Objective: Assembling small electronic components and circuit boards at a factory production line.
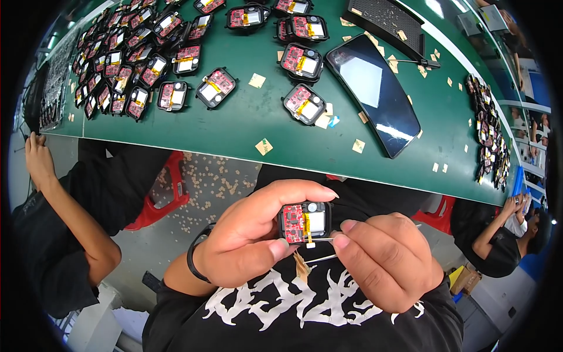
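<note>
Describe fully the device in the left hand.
The upturned device has an open black, plastic-looking case: red circuit board at left, pale block at right, grey disc above it, yellow flex strip between. A white tab hangs past the case's lower edge. The left hand holds the device off the table; a metal tool in the right hand lies at the strip's lower end.

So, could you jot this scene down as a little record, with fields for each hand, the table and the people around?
Left hand: holds a small black-framed module
Right hand: pinches a thin metal tool, its tip at the module's lower edge
Module face: red circuit board, yellow ribbon
Table: green, with many similar modules, a dark phone-like slab, a black tray and scattered paper squares
People nearby: a person at the left, another at the right
</note>
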Motion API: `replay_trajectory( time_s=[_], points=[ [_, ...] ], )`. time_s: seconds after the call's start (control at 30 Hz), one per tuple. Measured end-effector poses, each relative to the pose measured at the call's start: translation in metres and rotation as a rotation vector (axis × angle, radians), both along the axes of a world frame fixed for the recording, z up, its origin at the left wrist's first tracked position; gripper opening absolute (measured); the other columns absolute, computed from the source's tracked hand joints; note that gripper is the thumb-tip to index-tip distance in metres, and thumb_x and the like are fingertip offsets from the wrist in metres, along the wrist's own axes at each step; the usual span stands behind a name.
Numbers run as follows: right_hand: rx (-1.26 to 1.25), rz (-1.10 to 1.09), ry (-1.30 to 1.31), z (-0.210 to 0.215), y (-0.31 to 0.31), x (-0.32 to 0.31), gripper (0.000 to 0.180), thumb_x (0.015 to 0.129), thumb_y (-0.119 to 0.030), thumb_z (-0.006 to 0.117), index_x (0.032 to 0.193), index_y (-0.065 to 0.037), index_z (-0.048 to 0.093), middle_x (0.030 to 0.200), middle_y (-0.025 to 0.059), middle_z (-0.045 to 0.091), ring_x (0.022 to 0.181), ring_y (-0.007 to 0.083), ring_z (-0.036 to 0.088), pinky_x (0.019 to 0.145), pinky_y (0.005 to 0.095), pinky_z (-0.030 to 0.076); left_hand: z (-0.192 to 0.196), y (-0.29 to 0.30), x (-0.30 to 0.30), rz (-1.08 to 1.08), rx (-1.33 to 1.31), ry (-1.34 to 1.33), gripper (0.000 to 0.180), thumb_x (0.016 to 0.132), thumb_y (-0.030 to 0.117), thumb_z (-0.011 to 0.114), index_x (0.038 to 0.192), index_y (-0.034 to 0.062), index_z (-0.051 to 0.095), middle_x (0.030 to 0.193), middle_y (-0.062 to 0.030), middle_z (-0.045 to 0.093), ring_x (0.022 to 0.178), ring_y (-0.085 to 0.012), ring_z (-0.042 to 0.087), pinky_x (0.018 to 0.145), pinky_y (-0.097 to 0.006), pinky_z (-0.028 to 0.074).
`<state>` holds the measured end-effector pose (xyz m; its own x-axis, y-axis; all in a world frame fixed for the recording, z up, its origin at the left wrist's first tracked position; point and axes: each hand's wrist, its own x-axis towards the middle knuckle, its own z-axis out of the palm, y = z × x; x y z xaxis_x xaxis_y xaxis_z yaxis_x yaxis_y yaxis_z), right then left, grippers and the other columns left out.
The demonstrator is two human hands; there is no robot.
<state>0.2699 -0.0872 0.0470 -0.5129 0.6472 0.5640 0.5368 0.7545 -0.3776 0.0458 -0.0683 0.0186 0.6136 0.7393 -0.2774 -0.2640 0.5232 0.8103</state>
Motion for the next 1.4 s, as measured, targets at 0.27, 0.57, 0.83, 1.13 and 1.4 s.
replay_trajectory(
  time_s=[0.27, 0.57, 0.83, 1.13, 1.4],
  points=[
    [-0.040, 0.009, 0.019, -0.005, -0.002, 0.001, 0.030, 0.064, -0.001, 0.075, 0.092, 0.011, 0.072, 0.085, 0.0195, 0.068, 0.066, 0.0231, 0.061, 0.049, 0.0291, 0.047, -0.006, -0.004, -0.003, -0.012, -0.105, -0.072, 0.066, 0.088, 0.025, 0.062, 0.140, -0.0113, 0.046, 0.128, -0.0179, 0.057, 0.080, -0.0101, 0.057, 0.068, -0.024, 0.047],
    [-0.059, 0.007, 0.047, -0.010, -0.003, 0.000, 0.032, 0.065, 0.000, 0.073, 0.095, 0.011, 0.072, 0.087, 0.0207, 0.068, 0.067, 0.0239, 0.062, 0.050, 0.0297, 0.049, -0.009, -0.008, -0.002, 0.035, -0.202, -0.145, 0.065, 0.089, 0.025, 0.064, 0.140, -0.0105, 0.045, 0.124, -0.0165, 0.058, 0.084, -0.0105, 0.057, 0.067, -0.023, 0.048],
    [0.017, -0.001, -0.025, -0.002, 0.001, -0.002, 0.025, 0.067, -0.002, 0.075, 0.089, 0.007, 0.071, 0.082, 0.0146, 0.068, 0.066, 0.0208, 0.060, 0.049, 0.0281, 0.043, -0.008, -0.002, -0.004, 0.024, 0.048, -0.065, 0.059, 0.095, 0.014, 0.053, 0.148, -0.0066, 0.039, 0.110, -0.0054, 0.056, 0.077, -0.0070, 0.052, 0.071, -0.023, 0.044],
    [0.077, -0.043, -0.127, 0.000, -0.002, -0.005, 0.020, 0.067, -0.002, 0.074, 0.086, 0.004, 0.072, 0.082, 0.0115, 0.067, 0.068, 0.0192, 0.059, 0.052, 0.0269, 0.040, -0.012, -0.007, -0.009, -0.061, 0.011, 0.000, 0.061, 0.089, 0.020, 0.058, 0.141, -0.0098, 0.045, 0.141, -0.0219, 0.054, 0.127, -0.0217, 0.056, 0.109, -0.035, 0.043],
    [0.061, 0.010, -0.112, 0.002, -0.003, -0.005, 0.017, 0.066, -0.004, 0.075, 0.082, 0.001, 0.073, 0.084, 0.0109, 0.067, 0.071, 0.0196, 0.060, 0.054, 0.0271, 0.040, -0.013, -0.006, -0.009, -0.070, 0.085, -0.005, 0.059, 0.091, 0.021, 0.058, 0.139, -0.0122, 0.047, 0.140, -0.0228, 0.054, 0.124, -0.0216, 0.058, 0.107, -0.034, 0.044]
  ],
)
